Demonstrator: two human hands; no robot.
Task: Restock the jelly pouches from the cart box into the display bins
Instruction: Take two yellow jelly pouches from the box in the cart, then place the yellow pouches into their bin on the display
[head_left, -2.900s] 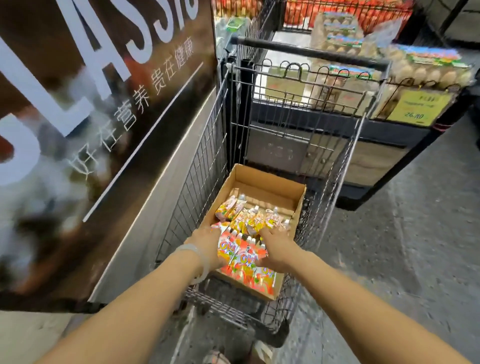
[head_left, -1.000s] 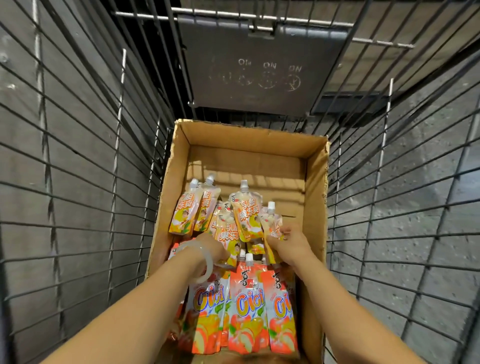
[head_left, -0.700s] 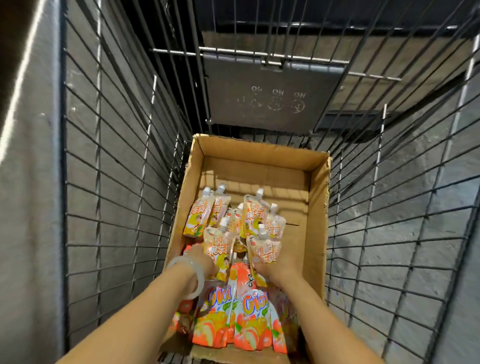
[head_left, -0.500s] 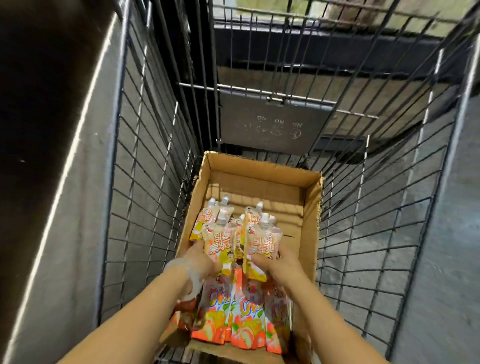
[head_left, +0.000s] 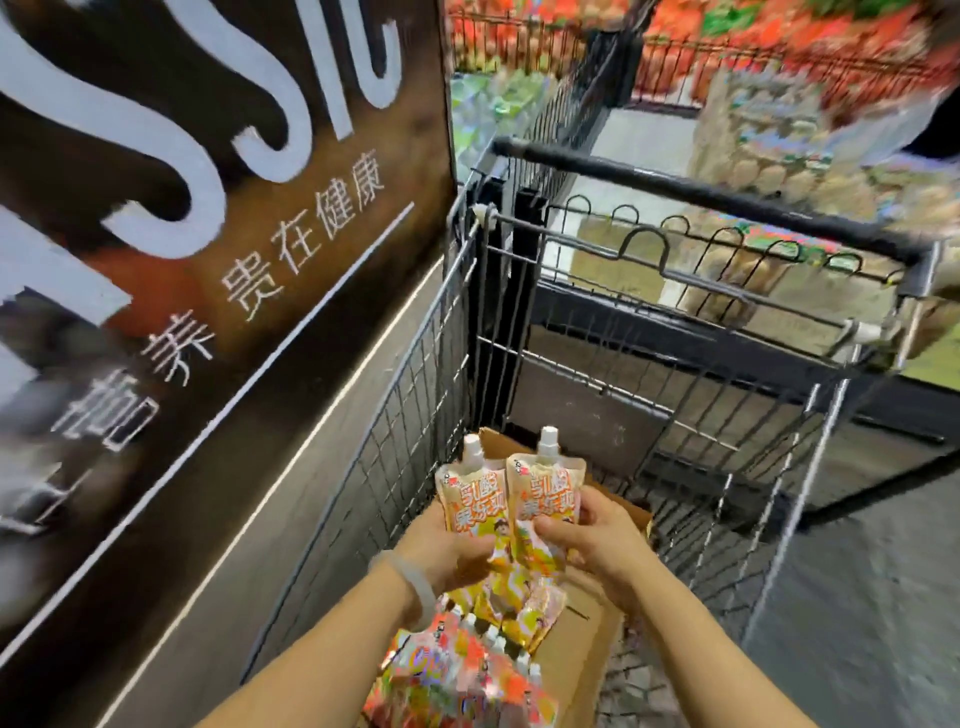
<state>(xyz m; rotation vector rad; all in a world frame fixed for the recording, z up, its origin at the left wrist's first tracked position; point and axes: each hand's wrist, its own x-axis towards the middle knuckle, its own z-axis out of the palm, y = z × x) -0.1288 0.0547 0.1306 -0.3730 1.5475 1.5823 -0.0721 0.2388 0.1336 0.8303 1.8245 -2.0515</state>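
Head view looks down into a wire shopping cart (head_left: 675, 395) where a cardboard box (head_left: 582, 639) sits on the cart floor. Two hands are raised above the box, and each one holds a pale jelly pouch with a white cap: the left hand (head_left: 447, 545) grips the left pouch (head_left: 470, 499) at its lower part, the right hand (head_left: 602, 535) pinches the right pouch (head_left: 545, 493) by its lower edge. The two pouches stand upright, side by side and touching. More pouches lie in the box below; their number I cannot count because of blur, but some orange ones (head_left: 457, 680) are nearest. A dark sign panel (head_left: 208, 234) stands close along the cart's left side, while grey floor (head_left: 857, 597) lies open on the right. One black cart handle (head_left: 701, 192) crosses the far end.
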